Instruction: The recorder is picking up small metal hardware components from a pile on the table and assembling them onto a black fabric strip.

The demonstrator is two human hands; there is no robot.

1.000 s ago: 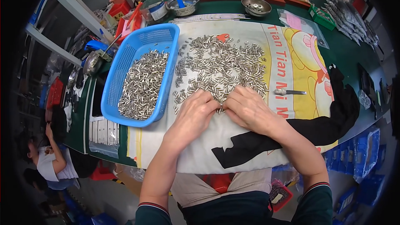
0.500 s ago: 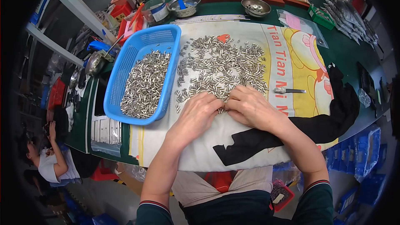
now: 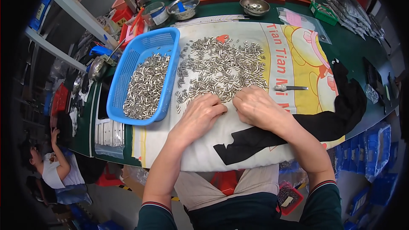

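Pins (image 3: pixel 221 66): small silver metal pieces, strewn loose over a white printed cloth (image 3: pixel 204 153), thickest from 11 to 1 o'clock of the two hands. Left hand (image 3: pixel 199 117) palm down at the near edge of the heap, fingers curled and pressed together over a few pins; whether any are pinched, impossible to tell. Right hand (image 3: pixel 257 108) just beside it at 3 o'clock, also palm down, fingers bent inward toward the left hand, tips hidden, grip likewise impossible to tell. Heap directly ahead at 12 o'clock from both hands, touching the fingertips; individual pins pointing every way, no common long axis. Blue basket (image 3: pixel 128 85) at 10 o'clock of the left hand, close by, long axis running roughly 1 to 7 o'clock, holding a second mass of the same pins; nearer the left hand than the right. Small metal tool (image 3: pixel 292 87) on the cloth at 2 o'clock of the right hand, apart from it. Black fabric (image 3: pixel 341 110) along the cloth's right edge. Metal bowls (image 3: pixel 254 6) at the far end of the green table (image 3: pixel 349 47).
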